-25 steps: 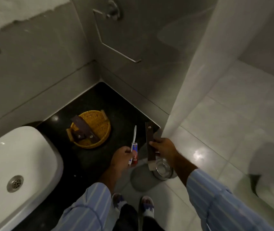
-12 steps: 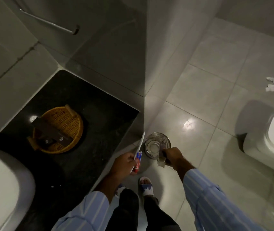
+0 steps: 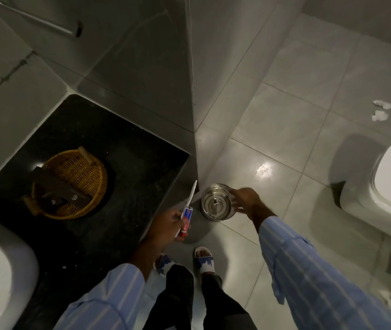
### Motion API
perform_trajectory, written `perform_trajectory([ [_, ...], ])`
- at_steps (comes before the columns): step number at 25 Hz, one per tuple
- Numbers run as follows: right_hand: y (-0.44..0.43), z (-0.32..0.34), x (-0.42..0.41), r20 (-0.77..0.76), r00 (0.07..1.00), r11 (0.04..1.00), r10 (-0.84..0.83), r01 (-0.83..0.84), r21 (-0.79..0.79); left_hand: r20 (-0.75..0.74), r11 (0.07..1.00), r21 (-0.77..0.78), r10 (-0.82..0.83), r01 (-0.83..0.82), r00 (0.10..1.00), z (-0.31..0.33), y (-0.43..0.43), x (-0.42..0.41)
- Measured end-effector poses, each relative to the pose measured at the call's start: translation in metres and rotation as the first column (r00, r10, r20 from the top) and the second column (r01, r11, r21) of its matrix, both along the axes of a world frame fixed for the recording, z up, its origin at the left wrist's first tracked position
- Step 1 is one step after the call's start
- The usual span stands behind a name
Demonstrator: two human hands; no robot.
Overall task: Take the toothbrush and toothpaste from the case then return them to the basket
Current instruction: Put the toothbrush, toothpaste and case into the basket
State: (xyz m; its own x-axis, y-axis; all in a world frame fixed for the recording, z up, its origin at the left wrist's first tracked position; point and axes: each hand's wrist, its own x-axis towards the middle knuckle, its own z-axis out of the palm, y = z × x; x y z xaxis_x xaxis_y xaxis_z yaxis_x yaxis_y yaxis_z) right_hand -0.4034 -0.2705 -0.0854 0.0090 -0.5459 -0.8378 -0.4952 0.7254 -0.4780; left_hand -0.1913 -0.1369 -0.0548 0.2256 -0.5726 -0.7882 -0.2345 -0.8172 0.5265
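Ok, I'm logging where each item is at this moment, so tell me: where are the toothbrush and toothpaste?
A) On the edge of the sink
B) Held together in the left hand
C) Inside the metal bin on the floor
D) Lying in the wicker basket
B: the left hand grips the toothbrush and toothpaste together, in front of the dark counter and short of the basket.
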Motion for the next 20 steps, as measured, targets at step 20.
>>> perform_trajectory([
  [20, -0.031, 0.159, 0.213, -0.397, 0.240, -0.047, 0.886, -0.806, -0.591, 0.500, 0.910, -0.287, -0.122, 0.298, 0.857, 0.150, -0.049, 0.158],
])
